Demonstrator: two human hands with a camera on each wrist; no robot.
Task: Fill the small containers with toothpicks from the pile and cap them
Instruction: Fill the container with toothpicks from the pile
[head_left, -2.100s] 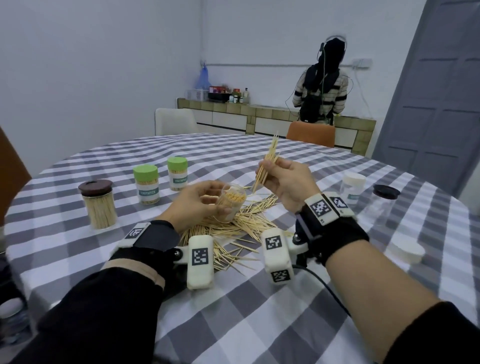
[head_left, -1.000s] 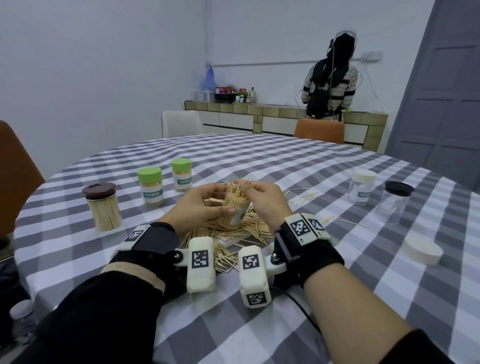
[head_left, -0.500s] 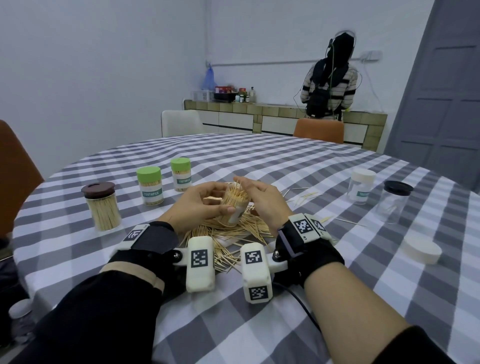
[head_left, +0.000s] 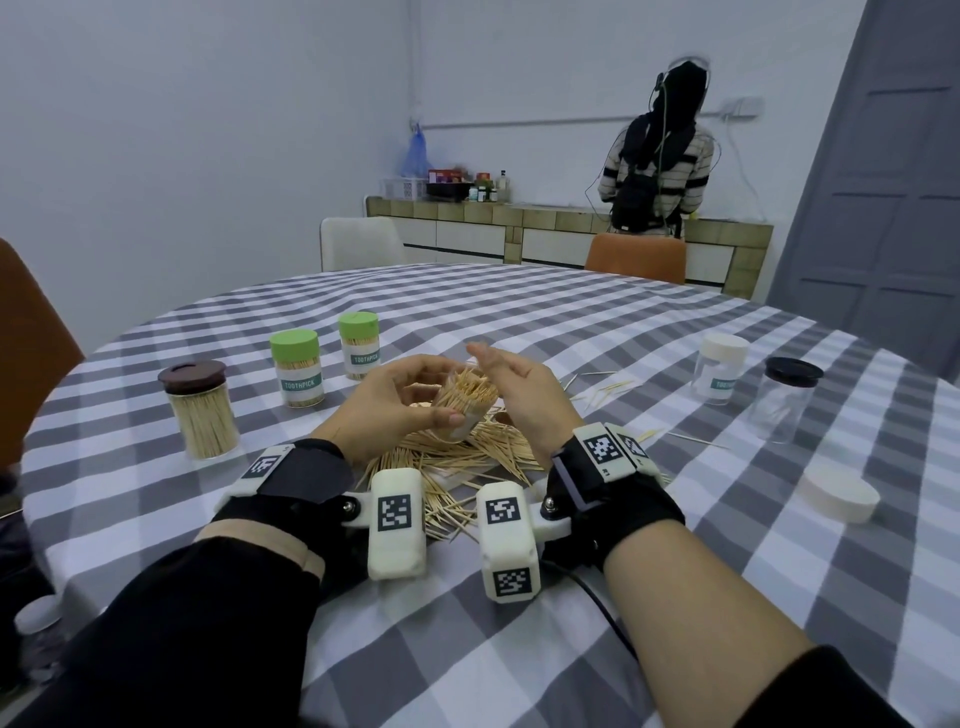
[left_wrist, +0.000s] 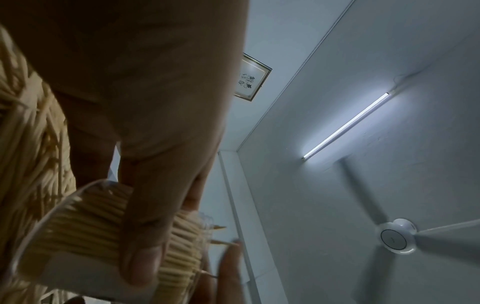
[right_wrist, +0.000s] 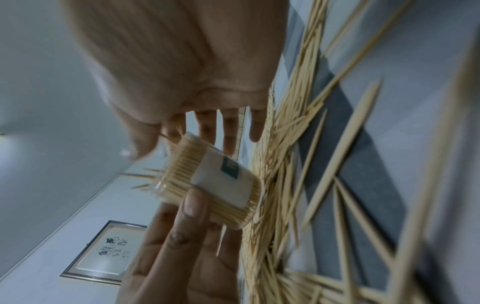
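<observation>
Toothpicks fill the small clear container (head_left: 464, 402) at the middle of the head frame, where the left hand (head_left: 387, 405) grips it, thumb across its white label and fingers curled round the far side, tilted with its open mouth toward the right hand (head_left: 524, 395). That hand holds nothing: its fingers are straight and spread, palm turned toward the container's mouth, fingertips (right_wrist: 228, 131) just beside the protruding toothpick ends. Whether they touch the sticks cannot be told. Below both hands the loose toothpick pile (head_left: 457, 462) lies on the checked desk (head_left: 519, 649).

At the left of the frame stand three filled, capped containers: a brown-lidded jar (head_left: 200, 410) and two green-capped containers (head_left: 296, 369) (head_left: 359, 345) labelled TOOTHPICK. At the right stand a white-capped container (head_left: 722, 369) and a black-lidded jar (head_left: 787, 397), both seemingly without toothpicks, with a loose white cap (head_left: 839, 499) lying nearer the lower right. A few stray toothpicks (head_left: 608, 387) lie between the pile and the right-hand containers.
</observation>
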